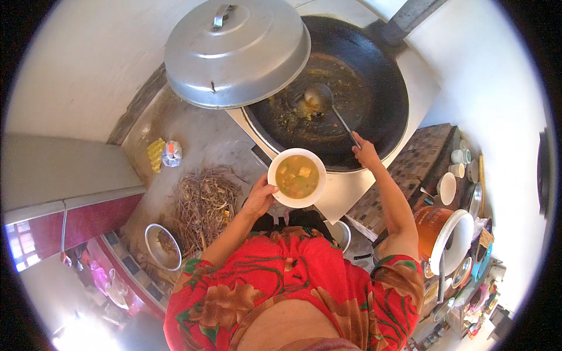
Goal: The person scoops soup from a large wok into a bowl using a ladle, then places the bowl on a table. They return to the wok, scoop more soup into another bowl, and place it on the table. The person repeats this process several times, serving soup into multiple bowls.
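Brown dry twigs (pixel 202 205) lie heaped on the floor (pixel 216 136); rightward, a domed aluminium lid (pixel 237 61) partly hides a large black wok (pixel 380 88). The left hand (pixel 259 199) clasps a white bowl (pixel 296 203) of soup (pixel 297 177), just in front of the wok; a metal ladle (pixel 325 97) sits within the wok, its handle gripped by the right hand (pixel 366 153).

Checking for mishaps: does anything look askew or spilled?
The silver lid looks askew: it overlaps only the left side of the wok rather than covering it. Loose twigs litter the floor; no clear spill shows.
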### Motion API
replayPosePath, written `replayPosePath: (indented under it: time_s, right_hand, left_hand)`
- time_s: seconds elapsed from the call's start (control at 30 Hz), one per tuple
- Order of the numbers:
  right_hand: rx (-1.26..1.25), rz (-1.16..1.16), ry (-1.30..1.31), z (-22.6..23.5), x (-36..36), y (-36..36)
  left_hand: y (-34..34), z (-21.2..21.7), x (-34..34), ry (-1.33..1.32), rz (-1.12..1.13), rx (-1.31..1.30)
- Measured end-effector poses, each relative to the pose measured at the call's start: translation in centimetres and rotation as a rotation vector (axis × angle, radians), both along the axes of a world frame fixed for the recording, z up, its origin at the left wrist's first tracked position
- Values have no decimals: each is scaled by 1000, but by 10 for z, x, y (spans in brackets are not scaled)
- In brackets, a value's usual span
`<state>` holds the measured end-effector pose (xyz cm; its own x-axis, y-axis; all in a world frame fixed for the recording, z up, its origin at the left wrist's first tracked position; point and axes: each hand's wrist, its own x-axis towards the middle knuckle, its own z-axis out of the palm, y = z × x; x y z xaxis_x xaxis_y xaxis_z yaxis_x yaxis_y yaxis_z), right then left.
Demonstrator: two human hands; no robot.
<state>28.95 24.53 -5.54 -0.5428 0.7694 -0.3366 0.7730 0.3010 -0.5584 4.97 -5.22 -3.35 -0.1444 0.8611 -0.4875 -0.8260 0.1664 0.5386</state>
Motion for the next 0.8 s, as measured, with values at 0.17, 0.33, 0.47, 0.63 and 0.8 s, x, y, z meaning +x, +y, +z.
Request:
replayPosePath:
  time_s: [0.17,0.33,0.47,0.63,0.8]
  right_hand:
    - [-696,-224,184,65,-6,-40]
    - [-997,-364,367,88,11,-69]
    - [-1059,-378,483,105,18,-87]
    - [-938,-409,555,159,31,-114]
    - [-619,-247,474,194,56,-151]
  left_hand:
    - [-2,-1,3,0,12,1]
    - [-2,-6,5,-14,-3,11]
    - [0,-6,5,14,20,16]
    - [-12,11,-7,52,99,43]
    - [-16,25,-17,104,183,66]
